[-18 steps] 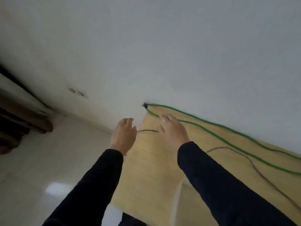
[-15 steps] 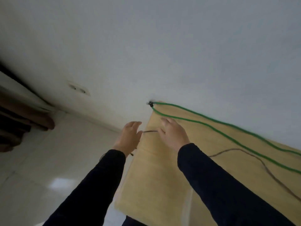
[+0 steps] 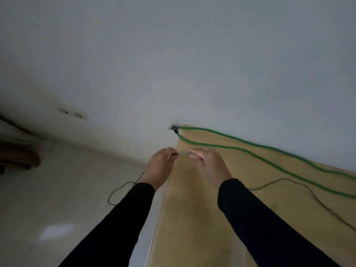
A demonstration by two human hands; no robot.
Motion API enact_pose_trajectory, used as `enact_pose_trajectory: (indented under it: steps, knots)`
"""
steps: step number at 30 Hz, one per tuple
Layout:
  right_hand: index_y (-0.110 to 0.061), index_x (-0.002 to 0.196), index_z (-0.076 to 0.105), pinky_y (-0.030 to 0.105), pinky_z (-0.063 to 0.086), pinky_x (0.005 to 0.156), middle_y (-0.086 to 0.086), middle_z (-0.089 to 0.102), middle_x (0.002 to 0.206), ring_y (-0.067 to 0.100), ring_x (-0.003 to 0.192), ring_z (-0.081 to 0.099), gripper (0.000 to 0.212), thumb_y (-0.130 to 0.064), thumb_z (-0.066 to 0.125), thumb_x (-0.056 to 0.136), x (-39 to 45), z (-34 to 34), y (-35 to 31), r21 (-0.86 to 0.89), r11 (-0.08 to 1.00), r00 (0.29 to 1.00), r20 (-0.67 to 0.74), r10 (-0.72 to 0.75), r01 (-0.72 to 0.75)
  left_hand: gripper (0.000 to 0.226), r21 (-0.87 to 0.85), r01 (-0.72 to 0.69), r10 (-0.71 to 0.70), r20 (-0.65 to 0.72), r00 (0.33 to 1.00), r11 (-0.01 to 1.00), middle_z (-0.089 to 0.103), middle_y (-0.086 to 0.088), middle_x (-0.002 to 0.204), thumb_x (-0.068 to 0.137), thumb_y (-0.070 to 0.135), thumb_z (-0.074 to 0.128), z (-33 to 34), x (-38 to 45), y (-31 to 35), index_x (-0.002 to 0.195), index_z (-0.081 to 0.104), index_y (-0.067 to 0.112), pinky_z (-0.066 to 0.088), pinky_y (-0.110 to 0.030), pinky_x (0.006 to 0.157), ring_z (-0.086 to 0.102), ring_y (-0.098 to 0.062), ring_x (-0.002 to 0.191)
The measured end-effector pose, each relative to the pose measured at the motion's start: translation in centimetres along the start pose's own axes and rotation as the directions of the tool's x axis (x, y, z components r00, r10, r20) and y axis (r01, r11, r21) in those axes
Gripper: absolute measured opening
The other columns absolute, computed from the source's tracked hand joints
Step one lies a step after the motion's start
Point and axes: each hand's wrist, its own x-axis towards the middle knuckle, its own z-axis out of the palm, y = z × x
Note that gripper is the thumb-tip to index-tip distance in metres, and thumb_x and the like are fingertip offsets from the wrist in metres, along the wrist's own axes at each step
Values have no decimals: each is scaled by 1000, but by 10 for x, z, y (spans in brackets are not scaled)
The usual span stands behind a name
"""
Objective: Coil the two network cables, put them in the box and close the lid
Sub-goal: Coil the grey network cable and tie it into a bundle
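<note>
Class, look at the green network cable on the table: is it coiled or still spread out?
Spread out. The green cable runs in two long, roughly parallel strands across the wooden table, with no loops.

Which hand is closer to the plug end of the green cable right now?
Right. The right hand is on the table just below the green cable's plug. The left hand is off the table's edge, lower and further left. Both grip the grey cable.
</note>
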Motion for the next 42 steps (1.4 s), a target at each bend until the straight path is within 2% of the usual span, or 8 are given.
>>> enact_pose_trajectory:
  steps: [5, 8, 13, 17, 21, 31, 38, 42]
  knots:
    - [-13, 118, 63, 6, 38, 65, 2, 60, 81, -1, 67, 50, 29, -8, 53, 91, 6, -47, -18, 112, 993, 974, -226, -1, 27, 12, -207, -34, 11, -111, 994, 978, 61, 2, 77, 94, 17, 52, -31, 22, 47, 85, 59, 18, 40, -11, 64, 52, -1, 67]
    - [-15, 117, 64, 7, 39, 67, -2, 56, 77, -1, 70, 51, 27, -11, 54, 92, 5, -85, -29, 214, 977, 932, -359, 58, 21, 26, -361, -37, -18, -149, 989, 932, 56, -2, 64, 99, 26, 42, -48, 31, 87, 77, 53, 18, 41, -20, 58, 49, -8, 59]
    - [-21, 115, 65, 9, 44, 75, 6, 66, 94, 9, 84, 58, 26, -16, 54, 92, -10, -147, -31, 289, 956, 882, -464, 89, 56, 39, -822, 176, -195, 81, 978, 542, 27, 11, 47, 99, 42, 28, -59, 42, 155, 77, 46, 15, 20, -19, 39, 22, -7, 40]
    - [-24, 110, 67, 8, 41, 67, 4, 64, 82, 8, 73, 55, 24, -16, 53, 92, -22, -189, -21, 243, 965, 844, -534, 45, 102, 49, -835, 268, -11, 300, 954, 481, 17, 7, 55, 96, 50, 26, -49, 35, 207, 104, 60, 15, 17, -19, 43, 16, -8, 45]
    - [-24, 109, 68, 8, 37, 63, -2, 56, 71, 4, 64, 48, 24, -15, 54, 92, -34, -227, -7, 164, 969, 844, -531, -71, 184, 37, -868, 226, 95, 295, 951, 442, 19, 9, 54, 98, 40, 29, -27, 26, 266, 92, 55, 15, 17, -17, 42, 18, -6, 43]
    - [-33, 113, 63, 12, 39, 60, -20, 57, 60, 0, 52, 50, 26, -21, 50, 94, -112, -293, 95, 374, 911, 901, -433, 7, 173, 29, -988, 104, -23, 107, 994, -111, 28, 9, 53, 100, 24, 32, 30, 23, 363, 82, 53, 16, 22, -14, 39, 26, -4, 41]
    - [-24, 116, 63, 7, 40, 69, 1, 58, 83, 5, 76, 54, 26, -27, 55, 91, -120, -309, 103, 291, 943, 895, -445, -14, 160, 26, -990, 108, 7, 107, 994, -89, 24, 9, 50, 98, 22, 33, 37, 12, 406, 80, 51, 17, 18, -16, 36, 10, -9, 46]
    - [-21, 107, 68, 7, 38, 66, -8, 59, 88, -4, 77, 53, 22, -27, 56, 90, -119, -310, 92, 266, 939, 876, -479, -65, 216, 26, -996, 74, 76, 70, 995, -51, 26, 10, 49, 98, 22, 33, 27, 14, 424, 80, 52, 17, 18, -16, 36, 10, -9, 45]
